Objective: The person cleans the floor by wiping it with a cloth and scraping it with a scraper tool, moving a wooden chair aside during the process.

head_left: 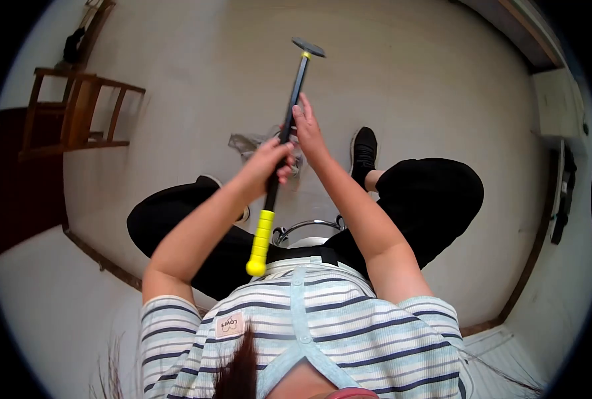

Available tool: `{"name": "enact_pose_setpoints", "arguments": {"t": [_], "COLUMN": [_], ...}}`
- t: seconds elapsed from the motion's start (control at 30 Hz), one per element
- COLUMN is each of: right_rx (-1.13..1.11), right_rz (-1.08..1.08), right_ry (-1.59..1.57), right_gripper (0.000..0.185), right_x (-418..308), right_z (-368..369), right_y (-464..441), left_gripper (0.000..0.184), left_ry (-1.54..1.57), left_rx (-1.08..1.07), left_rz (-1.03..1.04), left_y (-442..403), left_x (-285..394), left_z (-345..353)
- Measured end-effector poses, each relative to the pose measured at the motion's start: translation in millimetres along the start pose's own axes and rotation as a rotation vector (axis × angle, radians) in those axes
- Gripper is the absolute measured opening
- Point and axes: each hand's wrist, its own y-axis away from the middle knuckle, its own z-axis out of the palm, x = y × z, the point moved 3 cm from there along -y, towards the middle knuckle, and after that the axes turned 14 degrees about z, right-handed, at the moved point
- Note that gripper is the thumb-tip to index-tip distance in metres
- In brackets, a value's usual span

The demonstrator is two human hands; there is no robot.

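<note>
A long hammer-like tool (298, 83) slants across the middle of the head view. It has a black shaft, a ribbed yellow grip (261, 241) with a rounded end near my waist, and a flat dark head (308, 47) at its far end. My left hand (269, 161) is wrapped round the shaft above the yellow grip. Higher up, my right hand (309, 133) is against the shaft from the right, some fingers pointing along it and others appearing to curl behind. Crumpled greyish material (244, 142) shows behind my hands, partly covered by them; whether either hand touches it I cannot tell.
A wooden chair (76, 113) stands on the pale floor (429, 86) at the left. My black-shoed foot (364, 153) is right of the tool. A curved metal bar (314, 223) shows between my legs. A white cabinet (559, 100) is along the right wall.
</note>
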Motion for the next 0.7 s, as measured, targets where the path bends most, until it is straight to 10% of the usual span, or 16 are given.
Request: {"name": "enact_pose_setpoints", "arguments": {"t": [0.37, 0.53, 0.6, 0.7], "right_rx": [-0.076, -0.169, -0.247, 0.165], "right_rz": [-0.205, -0.255, 0.032, -0.260], "right_ry": [1.763, 1.859, 1.585, 1.163], "right_gripper": [0.063, 0.048, 0.039, 0.039], "right_x": [138.0, 202.3, 182.0, 128.0], "right_z": [3.1, -21.1, -23.1, -63.4], "right_y": [5.7, -42.4, -65.7, -111.5], "left_gripper": [0.028, 0.028, 0.029, 0.031], "left_ry": [-0.176, -0.050, -0.098, -0.148], "left_rx": [0.268, 0.316, 0.285, 0.288], "left_rz": [0.140, 0.110, 0.097, 0.094], "left_y": [41.7, 29.8, 27.0, 22.1], "left_x": [117.5, 132.7, 141.2, 156.2], "left_z": [-120.0, -121.5, -129.3, -126.7]}}
